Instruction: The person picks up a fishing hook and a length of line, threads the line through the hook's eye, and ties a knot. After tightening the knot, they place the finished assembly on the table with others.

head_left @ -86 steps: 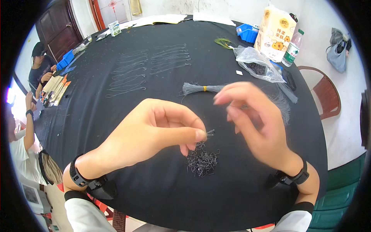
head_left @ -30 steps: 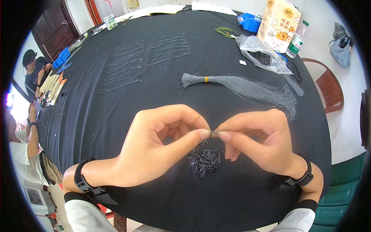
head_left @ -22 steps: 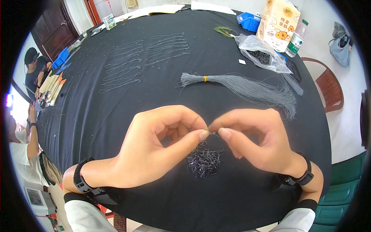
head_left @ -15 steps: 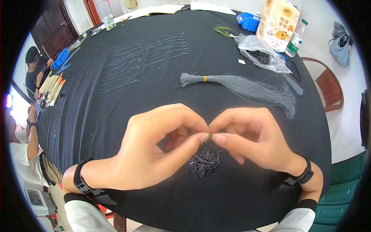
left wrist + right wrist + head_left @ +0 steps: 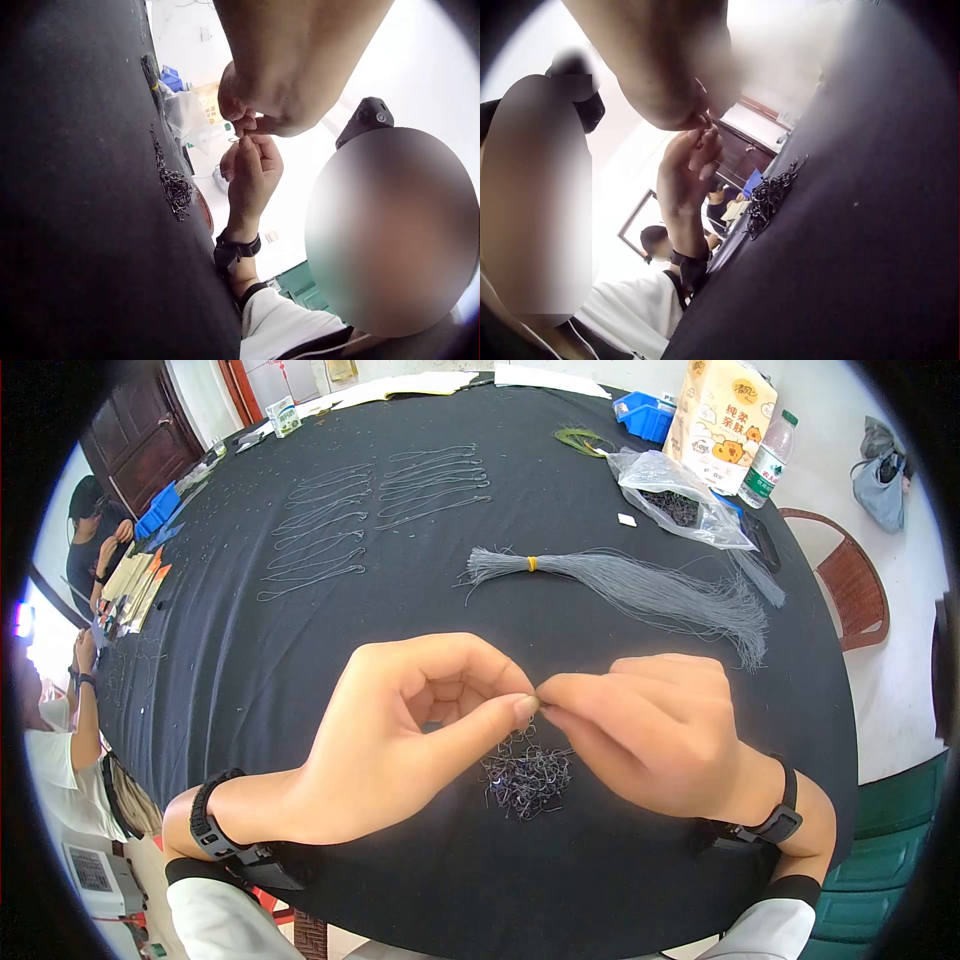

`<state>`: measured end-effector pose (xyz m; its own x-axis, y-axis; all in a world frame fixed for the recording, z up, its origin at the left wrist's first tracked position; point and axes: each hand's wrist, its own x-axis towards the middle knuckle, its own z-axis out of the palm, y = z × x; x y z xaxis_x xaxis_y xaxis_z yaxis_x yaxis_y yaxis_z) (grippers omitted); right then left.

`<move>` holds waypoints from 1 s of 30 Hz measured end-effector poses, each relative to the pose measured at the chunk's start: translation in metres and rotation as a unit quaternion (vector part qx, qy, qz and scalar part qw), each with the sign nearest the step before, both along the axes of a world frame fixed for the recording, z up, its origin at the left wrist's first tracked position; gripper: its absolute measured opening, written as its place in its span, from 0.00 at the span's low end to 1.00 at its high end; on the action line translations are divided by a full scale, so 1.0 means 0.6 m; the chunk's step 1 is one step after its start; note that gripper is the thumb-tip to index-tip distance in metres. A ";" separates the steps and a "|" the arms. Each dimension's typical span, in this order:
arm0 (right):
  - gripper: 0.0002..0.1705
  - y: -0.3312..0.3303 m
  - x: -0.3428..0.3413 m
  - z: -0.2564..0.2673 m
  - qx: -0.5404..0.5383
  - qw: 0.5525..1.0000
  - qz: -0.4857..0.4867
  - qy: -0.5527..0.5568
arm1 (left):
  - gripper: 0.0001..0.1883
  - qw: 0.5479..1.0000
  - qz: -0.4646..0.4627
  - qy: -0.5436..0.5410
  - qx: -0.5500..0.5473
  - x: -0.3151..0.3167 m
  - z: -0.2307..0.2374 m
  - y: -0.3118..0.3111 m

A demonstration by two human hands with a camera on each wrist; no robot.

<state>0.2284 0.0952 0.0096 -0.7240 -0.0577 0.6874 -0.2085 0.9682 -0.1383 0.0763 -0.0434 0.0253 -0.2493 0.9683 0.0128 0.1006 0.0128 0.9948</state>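
Thumb and forefinger of my left hand (image 5: 385, 745) pinch a small dark piece, mostly hidden by the fingertips. My right hand (image 5: 655, 735) meets it tip to tip, its thumb and forefinger pinching at the same spot. In the left wrist view a small curved bit (image 5: 233, 140) shows beside the touching fingertips. Just below the hands lies a tangled pile of small dark hooks (image 5: 528, 780), seen also as a pile (image 5: 771, 196) in the right wrist view.
A grey strand bundle (image 5: 620, 582) with a yellow tie lies beyond the hands. Looped strands (image 5: 320, 545) lie in two columns at left. Farther right stand an open plastic bag (image 5: 680, 510), a tissue pack (image 5: 722, 430) and a bottle (image 5: 768, 460). Two people are at far left.
My right hand, apart from the left earlier, has come in to meet its fingertips. Since half a second ago it has rolled over, knuckles more upward. The left hand has barely moved.
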 end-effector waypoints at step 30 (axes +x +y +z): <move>0.04 0.021 0.005 0.009 -0.265 0.952 0.035 -0.146 | 0.07 0.995 -0.056 -0.063 -0.053 -0.014 0.008 0.005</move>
